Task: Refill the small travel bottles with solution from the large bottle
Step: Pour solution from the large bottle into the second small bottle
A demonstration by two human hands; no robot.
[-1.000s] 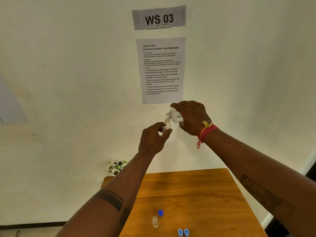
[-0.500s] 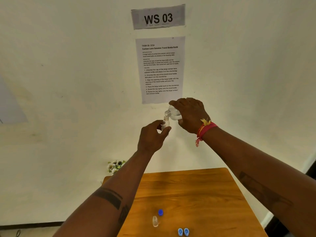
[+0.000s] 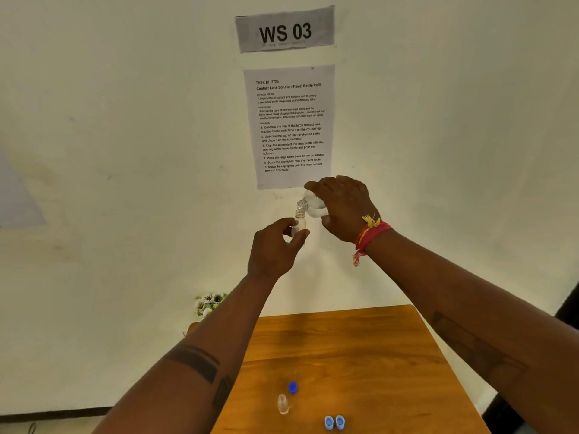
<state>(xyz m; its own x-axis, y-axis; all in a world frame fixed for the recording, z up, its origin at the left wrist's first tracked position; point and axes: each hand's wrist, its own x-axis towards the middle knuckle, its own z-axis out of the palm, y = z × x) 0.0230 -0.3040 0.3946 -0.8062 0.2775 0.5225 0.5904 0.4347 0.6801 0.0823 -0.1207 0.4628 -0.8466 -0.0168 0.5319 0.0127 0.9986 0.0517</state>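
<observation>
My left hand (image 3: 275, 245) holds a small clear travel bottle (image 3: 299, 222) upright, raised in front of the wall. My right hand (image 3: 343, 208) grips the large clear bottle (image 3: 311, 203), tilted so its open neck meets the small bottle's mouth from above. Most of the large bottle is hidden under my fingers. A second small clear travel bottle (image 3: 283, 403) stands uncapped on the wooden table (image 3: 376, 355). A dark blue cap (image 3: 293, 387) lies just behind it, and two light blue caps (image 3: 334, 422) lie side by side near the table's front.
A "WS 03" sign (image 3: 285, 29) and a printed task sheet (image 3: 289, 125) hang on the wall behind my hands. A small bunch of flowers (image 3: 210, 303) sits at the table's far left corner. A red and yellow thread band circles my right wrist.
Both hands have risen slightly together, keeping the large bottle's neck over the small bottle. Nothing on the table has moved.
</observation>
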